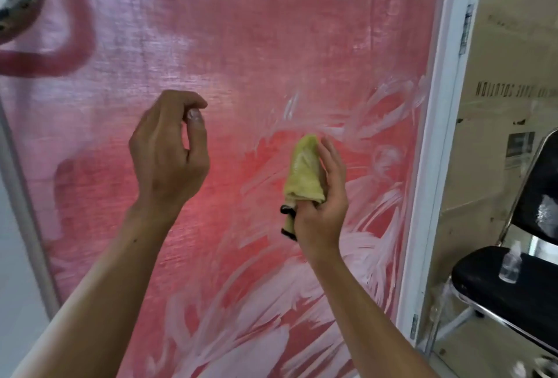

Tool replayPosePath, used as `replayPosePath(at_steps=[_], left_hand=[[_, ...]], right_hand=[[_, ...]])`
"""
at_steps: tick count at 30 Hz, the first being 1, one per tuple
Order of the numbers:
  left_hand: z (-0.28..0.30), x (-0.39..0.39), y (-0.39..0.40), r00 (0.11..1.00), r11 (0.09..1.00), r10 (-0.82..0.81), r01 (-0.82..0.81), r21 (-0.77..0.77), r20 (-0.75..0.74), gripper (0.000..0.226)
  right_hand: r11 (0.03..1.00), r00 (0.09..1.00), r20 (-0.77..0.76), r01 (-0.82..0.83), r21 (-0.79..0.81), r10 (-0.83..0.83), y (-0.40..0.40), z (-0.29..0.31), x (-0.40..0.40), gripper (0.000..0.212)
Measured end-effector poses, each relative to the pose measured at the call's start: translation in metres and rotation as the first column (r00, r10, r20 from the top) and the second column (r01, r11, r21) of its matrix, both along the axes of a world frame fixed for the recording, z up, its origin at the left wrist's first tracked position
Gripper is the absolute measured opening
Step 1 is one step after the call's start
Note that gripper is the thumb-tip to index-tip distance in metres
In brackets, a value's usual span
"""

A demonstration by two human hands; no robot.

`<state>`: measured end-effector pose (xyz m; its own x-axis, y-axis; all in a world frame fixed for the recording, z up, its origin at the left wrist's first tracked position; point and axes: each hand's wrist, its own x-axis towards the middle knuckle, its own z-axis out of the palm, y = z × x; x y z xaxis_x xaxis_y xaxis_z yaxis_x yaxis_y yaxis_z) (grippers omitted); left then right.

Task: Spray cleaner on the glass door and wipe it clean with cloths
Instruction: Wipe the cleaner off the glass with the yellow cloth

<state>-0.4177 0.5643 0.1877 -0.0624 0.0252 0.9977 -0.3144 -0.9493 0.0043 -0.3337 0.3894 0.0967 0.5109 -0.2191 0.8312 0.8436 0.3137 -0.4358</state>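
We hold the yellow cloth (pixel 305 172) bunched in our right hand (pixel 320 205) grip against the glass door (pixel 271 45), white smears spreading down-right of it, left hand (pixel 169 148) curled empty, spray bottle (pixel 511 263) on chair (pixel 483 281) right.

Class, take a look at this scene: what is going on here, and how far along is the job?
A person is cleaning a glass door with a pink backing. The right hand holds a yellow-green cloth up at the glass, amid white cleaner streaks not yet wiped away. The left hand is raised beside it, fingers curled, holding nothing. A clear spray bottle stands on a black chair to the right. Streaks cover the lower right of the pane, so wiping is unfinished.
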Motion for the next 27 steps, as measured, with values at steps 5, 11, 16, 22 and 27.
replayPosePath(at_steps=[5, 11, 16, 22, 27], left_hand=[[0.006, 0.008, -0.026, 0.997, 0.998, -0.016, 0.021, 0.063, -0.076, 0.065], [0.017, 0.031, -0.063, 0.969, 0.968, 0.234, -0.224, 0.116, -0.081, 0.042], [0.053, 0.057, -0.090, 0.974, 0.970, 0.174, -0.145, 0.196, -0.142, 0.020], [0.096, 0.100, -0.121, 0.953, 0.920, 0.284, -0.239, 0.309, -0.108, 0.027], [0.122, 0.129, -0.137, 0.934, 0.907, 0.332, -0.277, 0.318, -0.133, 0.032]], right_hand=[[0.994, 0.992, -0.127, 0.039, 0.103, -0.026, -0.056, 0.015, 0.033, 0.061], [0.978, 0.985, -0.171, 0.028, 0.207, 0.008, -0.120, 0.038, 0.076, 0.053], [0.967, 0.979, -0.201, 0.079, 0.241, -0.030, -0.161, 0.063, 0.142, 0.049], [0.967, 0.980, -0.130, 0.173, 0.190, -0.150, -0.198, 0.103, 0.214, 0.052], [0.976, 0.974, -0.055, 0.216, -0.042, -0.218, -0.226, 0.148, 0.274, 0.058]])
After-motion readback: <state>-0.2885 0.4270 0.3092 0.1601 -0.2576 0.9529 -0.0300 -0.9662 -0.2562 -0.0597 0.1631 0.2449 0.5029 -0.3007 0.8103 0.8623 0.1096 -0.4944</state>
